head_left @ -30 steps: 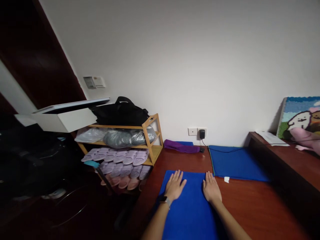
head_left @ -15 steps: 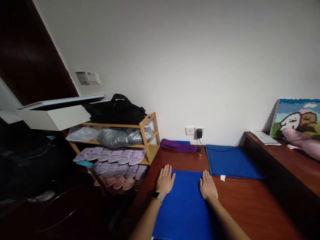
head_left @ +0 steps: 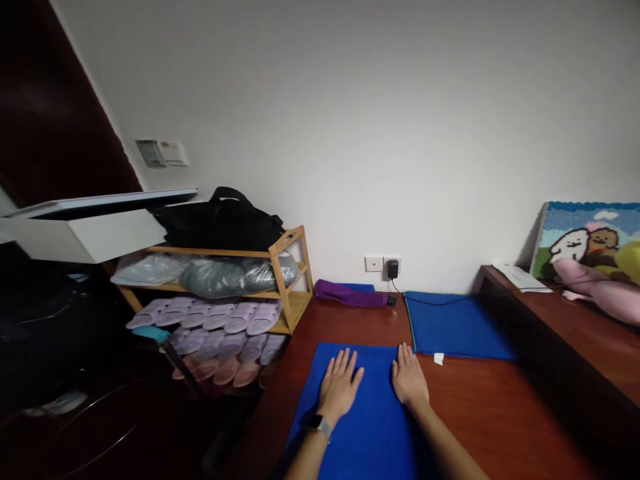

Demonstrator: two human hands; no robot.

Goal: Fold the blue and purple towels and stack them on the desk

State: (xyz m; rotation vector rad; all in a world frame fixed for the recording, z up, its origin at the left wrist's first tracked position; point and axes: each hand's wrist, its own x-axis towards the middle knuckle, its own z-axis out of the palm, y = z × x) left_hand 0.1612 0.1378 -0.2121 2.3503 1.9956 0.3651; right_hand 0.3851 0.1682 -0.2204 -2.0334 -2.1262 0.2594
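Note:
A blue cloth (head_left: 367,427) lies flat on the reddish-brown table (head_left: 480,400). My left hand (head_left: 340,385), with a watch at the wrist, rests palm down on its upper left part, fingers spread. At the cloth's upper right edge my right hand (head_left: 410,380) lies flat, fingers stretched out. Neither hand grips anything. A second blue cloth (head_left: 455,325) with a green edge lies farther back on the right, a small white tag (head_left: 439,359) at its front edge.
Against the wall lies a folded purple cloth (head_left: 350,295), near a black plug adapter (head_left: 393,269) with a cable. On the left stands a wooden rack (head_left: 295,307) with slippers and a black bag (head_left: 225,223). A raised ledge (head_left: 565,320) on the right bears a pink toy (head_left: 600,287).
My left hand has moved inward from the cloth's left edge onto its surface, and its fingers are more spread. My right hand stays at the right edge. The view has shifted slightly to the right.

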